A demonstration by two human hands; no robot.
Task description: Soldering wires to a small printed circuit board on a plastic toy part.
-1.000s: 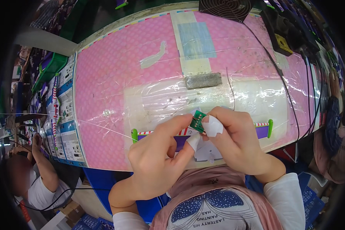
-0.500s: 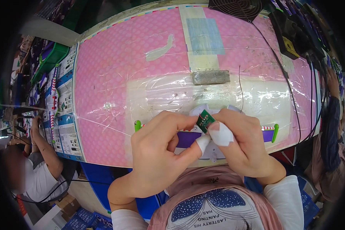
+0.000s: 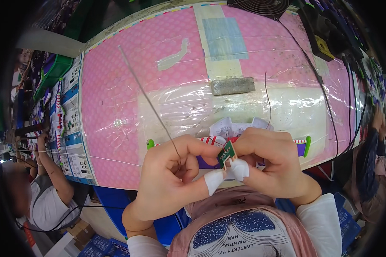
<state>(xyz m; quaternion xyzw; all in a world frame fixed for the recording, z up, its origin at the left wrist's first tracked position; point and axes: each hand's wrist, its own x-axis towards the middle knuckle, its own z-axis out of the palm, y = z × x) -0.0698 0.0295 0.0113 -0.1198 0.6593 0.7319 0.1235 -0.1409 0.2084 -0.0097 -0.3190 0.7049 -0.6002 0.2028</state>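
A small green circuit board (image 3: pixel 225 156) is pinched between the thumb and index finger of my right hand (image 3: pixel 272 156), above the table's near edge. The thumb there is wrapped in white tape. Close to the board's left edge is the index fingertip of my left hand (image 3: pixel 169 175); its taped thumb stands apart, lower down. A thin grey wire (image 3: pixel 148 99) runs into the curled fingers of my left hand. Beneath both hands lies a purple toy part with red-and-white striped ends and a green tip (image 3: pixel 308 146), mostly covered. Behind it sits a white plastic shell (image 3: pixel 240 127).
A grey metal block (image 3: pixel 233 86) lies mid-table on the plastic-covered pink sheet (image 3: pixel 116 94). A fan (image 3: pixel 261 7) stands at the far edge; black cables (image 3: pixel 306 60) run down the right. Co-workers sit left and right, one with a bare arm (image 3: pixel 51 169) near the table.
The board has turned and moved slightly down and left. My left thumb has dropped away from it. The grey wire now rises across the table, and more of the white shell shows.
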